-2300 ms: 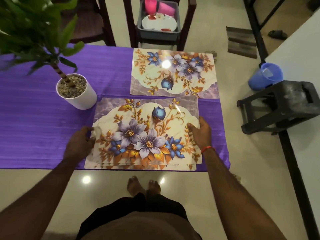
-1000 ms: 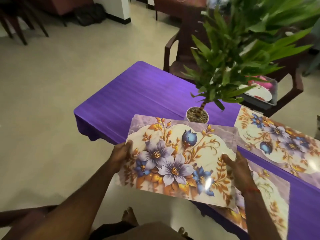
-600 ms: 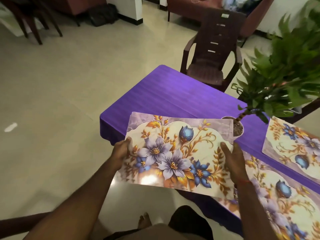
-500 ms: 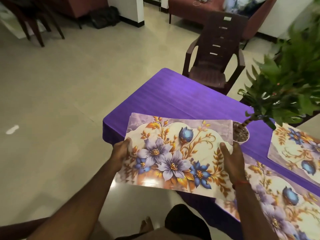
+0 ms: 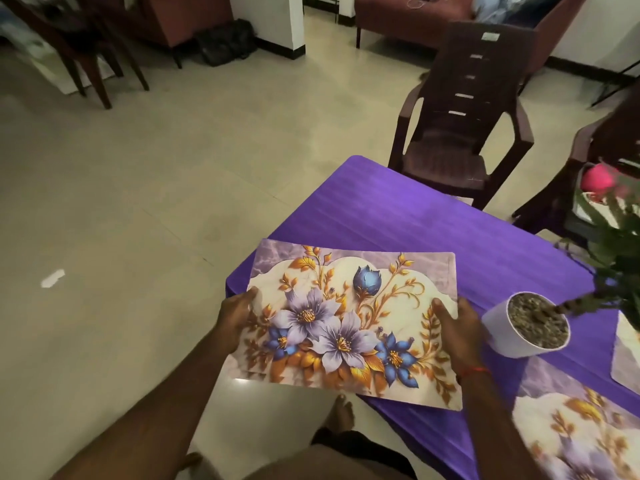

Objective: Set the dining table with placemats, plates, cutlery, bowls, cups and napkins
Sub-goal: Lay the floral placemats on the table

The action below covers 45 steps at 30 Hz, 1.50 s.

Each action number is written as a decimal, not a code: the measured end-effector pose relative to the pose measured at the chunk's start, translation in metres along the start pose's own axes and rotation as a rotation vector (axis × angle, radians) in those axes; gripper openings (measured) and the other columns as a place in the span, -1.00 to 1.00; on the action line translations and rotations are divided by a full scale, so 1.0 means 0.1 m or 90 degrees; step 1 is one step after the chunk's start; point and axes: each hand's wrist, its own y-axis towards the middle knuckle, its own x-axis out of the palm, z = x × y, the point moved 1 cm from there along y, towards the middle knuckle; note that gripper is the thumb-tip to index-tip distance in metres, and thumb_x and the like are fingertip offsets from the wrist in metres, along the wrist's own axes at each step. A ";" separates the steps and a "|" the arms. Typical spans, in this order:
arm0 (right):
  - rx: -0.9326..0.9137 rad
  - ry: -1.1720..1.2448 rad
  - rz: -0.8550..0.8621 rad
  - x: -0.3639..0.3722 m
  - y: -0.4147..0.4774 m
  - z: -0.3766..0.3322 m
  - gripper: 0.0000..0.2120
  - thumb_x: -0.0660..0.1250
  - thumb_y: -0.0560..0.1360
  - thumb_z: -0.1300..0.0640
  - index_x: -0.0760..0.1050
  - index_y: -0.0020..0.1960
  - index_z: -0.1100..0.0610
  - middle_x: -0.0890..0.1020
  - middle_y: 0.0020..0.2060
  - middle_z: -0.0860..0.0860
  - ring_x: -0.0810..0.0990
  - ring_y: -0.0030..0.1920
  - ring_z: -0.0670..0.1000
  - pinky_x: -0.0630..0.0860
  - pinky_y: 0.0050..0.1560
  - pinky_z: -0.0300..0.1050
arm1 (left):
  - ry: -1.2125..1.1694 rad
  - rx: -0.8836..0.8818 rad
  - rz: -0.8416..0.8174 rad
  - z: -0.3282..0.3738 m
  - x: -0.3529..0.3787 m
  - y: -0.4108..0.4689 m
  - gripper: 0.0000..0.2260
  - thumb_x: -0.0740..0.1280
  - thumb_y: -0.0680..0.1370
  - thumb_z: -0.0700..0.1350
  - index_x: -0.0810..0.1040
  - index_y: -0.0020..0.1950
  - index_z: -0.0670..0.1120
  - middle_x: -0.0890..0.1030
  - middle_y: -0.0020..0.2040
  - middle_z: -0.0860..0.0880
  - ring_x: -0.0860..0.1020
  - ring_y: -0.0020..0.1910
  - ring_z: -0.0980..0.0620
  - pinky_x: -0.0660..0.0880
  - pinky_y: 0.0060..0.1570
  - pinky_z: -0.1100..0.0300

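Note:
I hold a stack of floral placemats (image 5: pixel 349 323) above the near left corner of the table with the purple cloth (image 5: pixel 415 216). My left hand (image 5: pixel 235 315) grips the stack's left edge, thumb on top. My right hand (image 5: pixel 453 327) grips its right edge, thumb on top too. Part of the stack hangs over the table's edge. One placemat (image 5: pixel 581 434) lies flat on the cloth at the lower right. Another placemat (image 5: pixel 625 348) shows at the right border.
A white pot with pebbles and a green plant (image 5: pixel 526 325) stands right of my right hand. Two brown plastic chairs (image 5: pixel 464 133) stand at the table's far side. Something pink (image 5: pixel 597 178) sits behind the leaves. My bare feet (image 5: pixel 341 414) are on the tiled floor.
I have lifted the remaining placemats off the one left on the table and walked left along the table; the stack now hangs over the left end.

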 end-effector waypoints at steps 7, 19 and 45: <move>0.059 0.009 0.019 0.24 0.35 0.05 -0.86 0.42 0.56 0.01 0.58 0.02 0.06 0.71 -0.08 0.04 0.69 -0.03 0.13 0.61 0.06 0.24 | 0.078 0.058 -0.003 0.32 0.00 0.45 -0.73 0.40 0.62 -0.07 0.65 0.10 -0.30 0.62 -0.15 -0.23 0.57 -0.33 -0.08 0.56 -0.26 0.07; 0.090 -0.015 0.106 0.50 0.38 0.06 -0.91 0.42 0.55 0.21 0.59 0.04 0.18 0.69 -0.11 0.10 0.67 -0.07 0.17 0.56 -0.06 0.02 | 0.162 0.138 -0.075 0.59 0.16 1.13 -0.68 0.43 0.61 -0.07 0.60 -0.10 -0.35 0.53 -0.25 -0.15 0.43 -0.25 -0.01 0.41 -0.20 0.12; 0.077 -0.246 0.346 0.81 -0.02 0.01 -0.70 0.35 0.42 0.01 0.50 0.05 0.17 0.57 -0.15 0.12 0.55 -0.13 0.16 0.45 -0.06 0.07 | 0.573 0.408 -0.208 1.19 0.41 2.01 -0.73 0.61 0.43 -0.02 0.60 0.01 -0.04 0.69 -0.08 -0.04 0.66 -0.14 -0.07 0.63 -0.09 0.07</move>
